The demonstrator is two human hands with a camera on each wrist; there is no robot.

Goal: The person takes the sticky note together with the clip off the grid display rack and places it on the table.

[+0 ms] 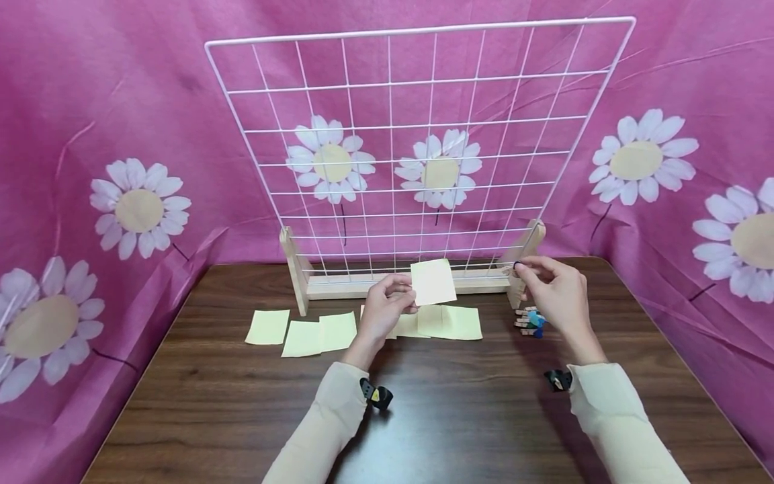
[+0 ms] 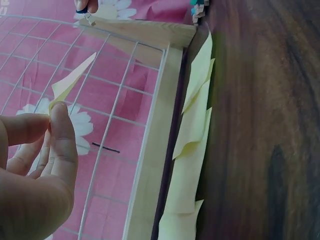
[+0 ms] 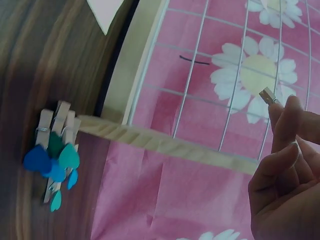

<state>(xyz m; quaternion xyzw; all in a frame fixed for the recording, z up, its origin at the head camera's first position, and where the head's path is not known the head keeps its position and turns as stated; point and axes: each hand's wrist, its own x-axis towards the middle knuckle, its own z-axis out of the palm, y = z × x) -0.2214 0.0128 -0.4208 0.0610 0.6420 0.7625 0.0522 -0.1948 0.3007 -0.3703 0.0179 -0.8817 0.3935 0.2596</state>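
My left hand pinches a pale yellow sticky note by its lower left edge, thumb against fingers. The note is raised in front of the lower part of a white wire grid. Between thumb and fingers, my right hand pinches a small wooden clothespin. Its tip points towards the grid, and a dark blue bit shows at the fingertips in the left wrist view. Below the right hand, a cluster of mini clothespins with blue and green hearts lies on the table.
Wooden feet and a crossbar hold the grid upright at the back of the brown table. Several sticky notes lie in a row before it, some overlapping. Pink cloth with daisies hangs behind and at both sides.
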